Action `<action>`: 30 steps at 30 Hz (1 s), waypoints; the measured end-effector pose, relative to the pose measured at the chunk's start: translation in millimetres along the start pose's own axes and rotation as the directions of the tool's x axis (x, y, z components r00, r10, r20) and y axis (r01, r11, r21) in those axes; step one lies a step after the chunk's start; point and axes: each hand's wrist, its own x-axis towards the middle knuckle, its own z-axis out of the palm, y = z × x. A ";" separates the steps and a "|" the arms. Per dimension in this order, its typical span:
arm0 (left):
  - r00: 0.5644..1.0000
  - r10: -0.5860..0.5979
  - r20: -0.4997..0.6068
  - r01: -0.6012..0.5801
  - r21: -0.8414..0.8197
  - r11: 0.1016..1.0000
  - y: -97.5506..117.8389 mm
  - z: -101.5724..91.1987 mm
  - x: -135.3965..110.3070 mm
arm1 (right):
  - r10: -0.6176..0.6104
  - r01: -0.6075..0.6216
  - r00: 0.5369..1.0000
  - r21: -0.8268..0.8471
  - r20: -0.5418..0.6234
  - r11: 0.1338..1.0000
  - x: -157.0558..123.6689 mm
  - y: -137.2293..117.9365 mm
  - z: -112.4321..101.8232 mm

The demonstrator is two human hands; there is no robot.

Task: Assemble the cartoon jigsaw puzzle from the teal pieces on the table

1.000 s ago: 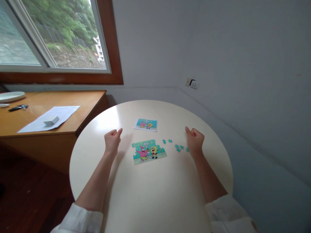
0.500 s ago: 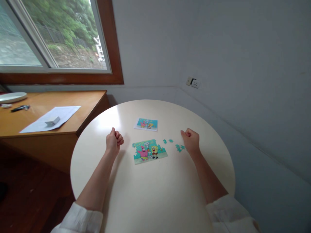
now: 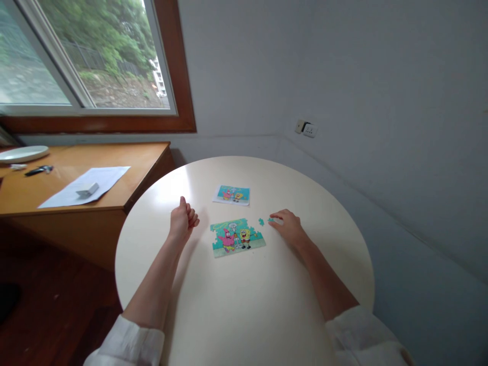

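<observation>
A partly built cartoon jigsaw puzzle [image 3: 237, 236] lies on the round cream table [image 3: 244, 295]. A small reference picture [image 3: 232, 194] sits just beyond it. My left hand [image 3: 183, 220] rests to the left of the puzzle, fingers curled with nothing in them. My right hand [image 3: 286, 226] lies flat, fingers stretched over the loose teal pieces to the right of the puzzle; its fingertips touch one piece [image 3: 270, 220]. Another loose piece [image 3: 261, 221] lies beside it. The other loose pieces are hidden under the hand.
A wooden desk [image 3: 76, 193] stands at the left, with a sheet of paper [image 3: 86, 185], a small grey object [image 3: 87, 190], a pen [image 3: 38, 170] and a white plate [image 3: 23, 153]. A window is above it. A wall socket [image 3: 307, 129] is at the right.
My right hand has unclenched and moved left and down onto the loose pieces. My left hand has shifted slightly right, closing its fingers into a loose fist.
</observation>
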 end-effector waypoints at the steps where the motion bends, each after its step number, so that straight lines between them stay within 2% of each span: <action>1: 1.000 -0.007 -0.005 0.007 -0.008 1.000 0.0 0.1 -0.1 | -0.003 0.003 1.000 -0.010 0.006 1.000 -0.4 -0.5 -0.6; 5: 0.999 -0.031 -0.040 0.029 -0.066 0.997 -1.1 -2.2 1.9 | 0.005 -0.004 0.999 -0.041 0.042 0.999 -1.1 -4.5 -3.2; 10: 0.996 -0.085 -0.006 0.084 -0.132 0.988 -3.8 -5.9 6.4 | 0.046 -0.044 0.998 -0.045 0.044 0.998 -1.4 -8.1 -3.8; 17: 0.993 -0.116 -0.004 0.115 -0.120 0.986 -7.1 -6.3 8.2 | -0.018 0.011 0.999 0.189 0.034 0.982 -2.3 -10.1 -6.0; 20: 0.993 -0.116 -0.008 0.115 -0.108 0.988 -6.6 -5.3 6.6 | -0.023 0.025 1.000 0.283 -0.011 0.959 -2.5 -13.8 -7.1; 24: 0.992 -0.123 -0.007 0.121 -0.101 0.987 -6.8 -4.5 5.8 | -0.016 0.046 0.997 0.437 -0.074 0.898 -1.4 -16.2 -4.6; 30: 0.991 -0.134 -0.007 0.133 -0.106 0.985 -8.0 -5.7 7.5 | 0.131 -0.073 0.991 0.685 -0.034 0.725 -0.6 -19.7 0.4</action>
